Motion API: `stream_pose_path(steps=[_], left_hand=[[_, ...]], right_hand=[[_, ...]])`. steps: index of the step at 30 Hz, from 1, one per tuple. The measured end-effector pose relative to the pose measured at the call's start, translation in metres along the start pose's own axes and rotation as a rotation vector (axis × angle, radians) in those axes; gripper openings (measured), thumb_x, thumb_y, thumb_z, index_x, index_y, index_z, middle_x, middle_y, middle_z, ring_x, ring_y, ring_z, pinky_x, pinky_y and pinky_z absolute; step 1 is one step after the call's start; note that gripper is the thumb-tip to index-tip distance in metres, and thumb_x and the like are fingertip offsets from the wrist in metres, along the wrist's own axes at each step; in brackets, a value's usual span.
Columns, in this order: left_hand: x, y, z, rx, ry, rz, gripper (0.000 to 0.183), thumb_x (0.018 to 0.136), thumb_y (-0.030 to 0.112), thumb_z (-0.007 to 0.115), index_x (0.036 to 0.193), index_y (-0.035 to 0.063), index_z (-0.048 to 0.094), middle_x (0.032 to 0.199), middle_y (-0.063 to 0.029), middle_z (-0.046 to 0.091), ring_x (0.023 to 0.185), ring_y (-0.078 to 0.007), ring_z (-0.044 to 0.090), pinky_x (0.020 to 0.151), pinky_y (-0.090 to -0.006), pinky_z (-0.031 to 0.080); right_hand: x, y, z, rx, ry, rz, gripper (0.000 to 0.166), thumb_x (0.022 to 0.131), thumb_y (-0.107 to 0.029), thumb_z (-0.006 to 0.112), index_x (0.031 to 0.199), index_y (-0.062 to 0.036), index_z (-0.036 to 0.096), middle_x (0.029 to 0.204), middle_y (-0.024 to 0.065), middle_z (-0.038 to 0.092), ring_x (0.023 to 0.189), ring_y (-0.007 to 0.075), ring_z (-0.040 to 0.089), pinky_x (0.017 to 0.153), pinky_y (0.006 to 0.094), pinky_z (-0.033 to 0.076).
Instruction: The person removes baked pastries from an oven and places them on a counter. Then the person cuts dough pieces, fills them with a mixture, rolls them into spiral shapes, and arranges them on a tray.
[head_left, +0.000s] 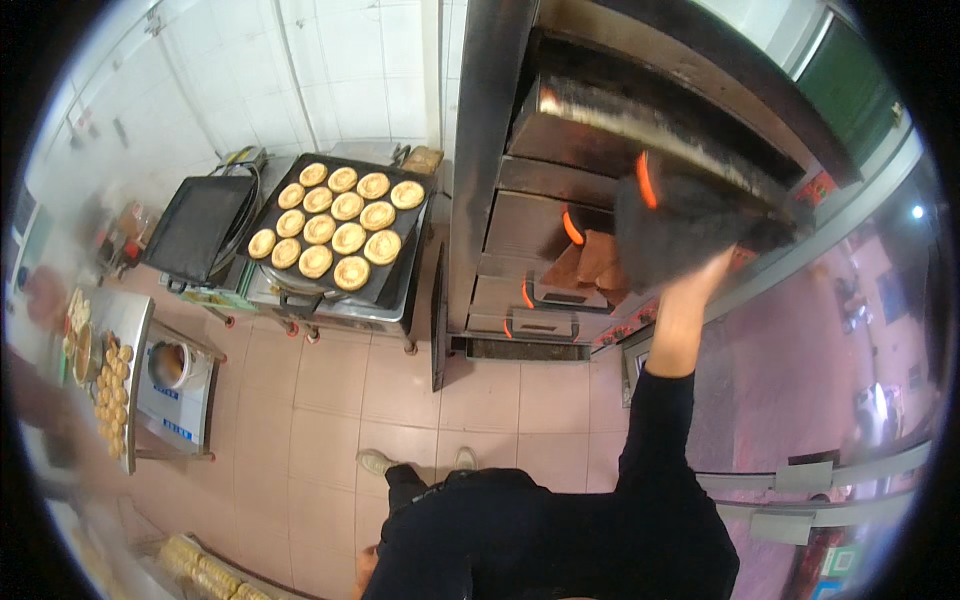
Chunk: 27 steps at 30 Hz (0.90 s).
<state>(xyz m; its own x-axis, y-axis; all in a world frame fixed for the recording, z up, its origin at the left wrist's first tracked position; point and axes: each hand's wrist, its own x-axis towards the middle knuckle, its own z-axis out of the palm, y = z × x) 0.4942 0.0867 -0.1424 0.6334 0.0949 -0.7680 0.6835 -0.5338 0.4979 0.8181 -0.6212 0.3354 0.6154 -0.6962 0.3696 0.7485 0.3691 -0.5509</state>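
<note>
My right hand (711, 268) is raised to the upper door of a steel deck oven (487, 232), its fingers hidden by a blurred dark cloth (671, 232) bunched about them. The cloth lies over the door's handle, whose orange end (646, 180) shows. That upper oven door (592, 135) is tilted outward at the top. Only a sliver of my left hand (366, 566) appears beside my body, low in the picture; its fingers cannot be made out. Left of the oven, round golden pastries (349, 238) sit in rows on a black baking tray (409, 220).
Brown cloths (592, 262) drape over a lower oven handle. A dark flat pan (199, 217) rests beside the pastry tray. At left, a steel table (142, 330) bears small round dough pieces (112, 397); a white bucket (196, 367) stands below. Corn cobs (199, 566) lie lower left.
</note>
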Motion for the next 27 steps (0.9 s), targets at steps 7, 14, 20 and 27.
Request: stream_pose_path(steps=[7,14,20,27], left_hand=[[0.036,0.031,0.005,-0.095,-0.020,-0.065,0.037,0.096,0.026,0.057,0.110,-0.0074,0.066,0.097,-0.0209,0.071,0.090,-0.0276,0.069,0.076,-0.0348,0.052],[0.056,0.037,-0.038,-0.186,0.010,-0.037,0.033,0.098,0.025,0.055,0.107,-0.0050,0.065,0.089,-0.0174,0.070,0.079,-0.0239,0.068,0.064,-0.0324,0.051],[0.075,0.017,-0.074,-0.352,0.010,0.017,0.030,0.100,0.024,0.052,0.104,-0.0030,0.065,0.081,-0.0145,0.070,0.069,-0.0207,0.068,0.054,-0.0302,0.051],[0.090,0.016,-0.105,-0.409,0.148,-0.054,0.031,0.093,0.024,0.059,0.098,-0.0043,0.070,0.077,-0.0109,0.070,0.072,-0.0189,0.066,0.069,-0.0334,0.053]], right_hand=[[-0.044,0.021,-0.008,0.000,0.211,-0.077,0.054,0.101,-0.046,0.051,0.137,-0.0058,0.053,0.135,0.0083,0.056,0.120,0.0291,0.053,0.104,0.0425,0.044],[-0.014,0.013,0.007,-0.234,0.269,-0.166,0.041,0.103,-0.043,0.048,0.118,-0.0065,0.060,0.115,0.0064,0.061,0.106,0.0245,0.057,0.095,0.0374,0.047],[0.086,0.002,0.007,-0.151,-0.214,-0.006,0.030,0.104,-0.035,0.046,0.109,-0.0108,0.063,0.108,0.0043,0.062,0.103,0.0211,0.057,0.092,0.0360,0.046],[0.039,0.082,0.090,-0.200,-0.095,0.044,0.034,0.103,-0.036,0.047,0.117,-0.0082,0.061,0.118,0.0072,0.059,0.111,0.0236,0.055,0.098,0.0386,0.044]])
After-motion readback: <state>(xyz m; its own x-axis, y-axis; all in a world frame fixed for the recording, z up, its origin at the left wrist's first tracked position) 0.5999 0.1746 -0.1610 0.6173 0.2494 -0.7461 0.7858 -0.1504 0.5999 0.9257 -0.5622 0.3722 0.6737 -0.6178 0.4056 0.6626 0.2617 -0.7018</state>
